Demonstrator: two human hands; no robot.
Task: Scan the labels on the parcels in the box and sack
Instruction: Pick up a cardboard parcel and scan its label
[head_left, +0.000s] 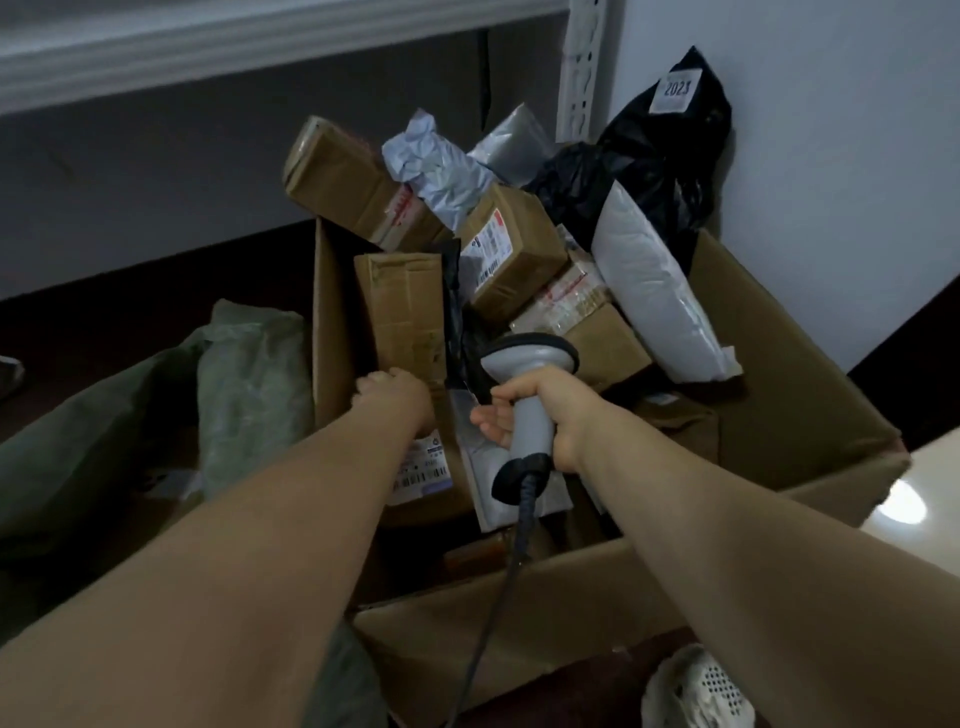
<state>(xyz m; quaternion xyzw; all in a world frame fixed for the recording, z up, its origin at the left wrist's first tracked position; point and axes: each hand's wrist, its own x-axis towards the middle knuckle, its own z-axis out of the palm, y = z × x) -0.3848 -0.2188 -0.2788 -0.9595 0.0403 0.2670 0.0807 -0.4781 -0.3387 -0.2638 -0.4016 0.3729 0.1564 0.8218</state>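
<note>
My right hand (540, 415) is wrapped tight around the handle of the grey scanner (535, 358). The scanner's head points away from me, at the pile of parcels. Its dark cord (511, 551) hangs down from under my hand and goes over the near wall of the big box (519, 597).

My left hand (395, 395) is inside the box, just beside my right hand. Its fingers are curled on the near end of a tall brown parcel (405, 312) that leans up past my hand.

Under my left wrist lies a parcel with a white label (423, 467) and black bars on it. Past my right hand are a brown labelled parcel (511, 249), a white soft parcel (654, 296) and a black bag (649, 166).

The green sack (104, 441) lies outside the box, to the left of my left arm.
</note>
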